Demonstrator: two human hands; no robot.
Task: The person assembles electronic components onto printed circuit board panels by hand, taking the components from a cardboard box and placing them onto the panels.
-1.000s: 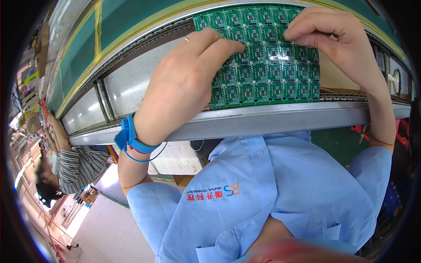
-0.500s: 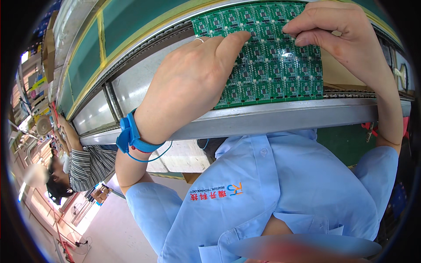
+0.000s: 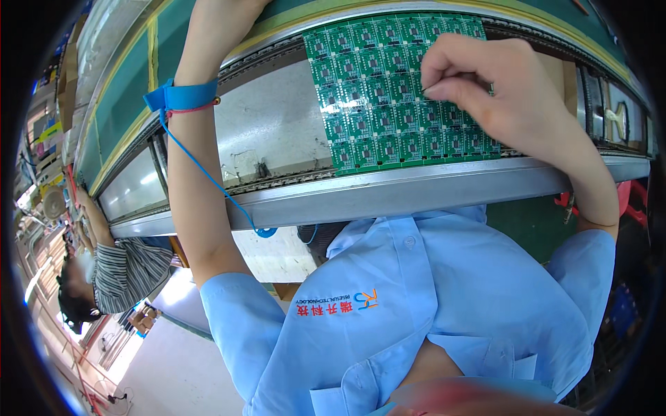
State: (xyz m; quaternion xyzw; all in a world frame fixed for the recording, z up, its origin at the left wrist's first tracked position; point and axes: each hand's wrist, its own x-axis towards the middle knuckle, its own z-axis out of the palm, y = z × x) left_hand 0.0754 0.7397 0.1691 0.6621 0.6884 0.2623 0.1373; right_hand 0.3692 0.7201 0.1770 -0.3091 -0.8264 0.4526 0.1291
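Observation:
A green panel of many small circuit boards (image 3: 378, 104) lies across the two rails of a conveyor in front of me. Over its right half my right hand (image 3: 489, 87) is closed in a pinch, fingertips close above the boards. A tiny dark bit shows at the fingertips, too small to name. My left hand (image 3: 225, 24) reaches past the far rail at the upper left, away from the panel. Its fingers are cut off by the picture's edge. On the left wrist sits a blue wrist strap (image 3: 182, 96) with a thin blue cord.
A metal near rail (image 3: 388, 197) runs between me and the panel, with chain tracks along the conveyor. Beyond the far rail is a green surface edged with yellow tape (image 3: 154, 62). Another person in a striped top (image 3: 132, 274) works at the left. Something red (image 3: 631, 201) stands at the right.
My left hand has left the panel and moved up and left past the far rail. My right hand, still pinched, has shifted slightly left and nearer to me over the boards.

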